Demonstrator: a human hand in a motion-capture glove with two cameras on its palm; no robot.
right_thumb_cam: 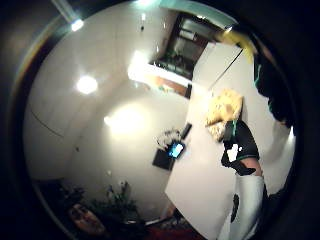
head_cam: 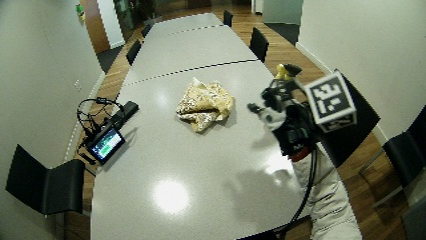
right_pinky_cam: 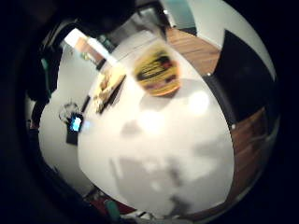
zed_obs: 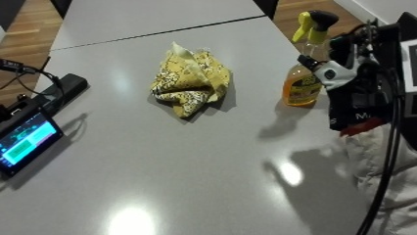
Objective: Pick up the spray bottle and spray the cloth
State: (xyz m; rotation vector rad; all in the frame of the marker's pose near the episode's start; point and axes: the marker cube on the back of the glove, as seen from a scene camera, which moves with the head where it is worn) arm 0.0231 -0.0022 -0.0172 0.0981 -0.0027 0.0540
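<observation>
Near the table's right edge stands the clear spray bottle of orange liquid with a yellow and black trigger head, upright, its long axis vertical, on the grey table. The black-gloved right hand hovers just beside it, on the side away from the crumpled yellow patterned cloth, raised above the tabletop and apparently not touching the bottle. The palm seems to face the bottle, whose yellow label fills part of the little-finger-side view. Whether the fingers are spread or curled I cannot tell, since gear covers them. A short reach toward the bottle looks like the next need; the cloth lies well apart, toward the table's middle.
</observation>
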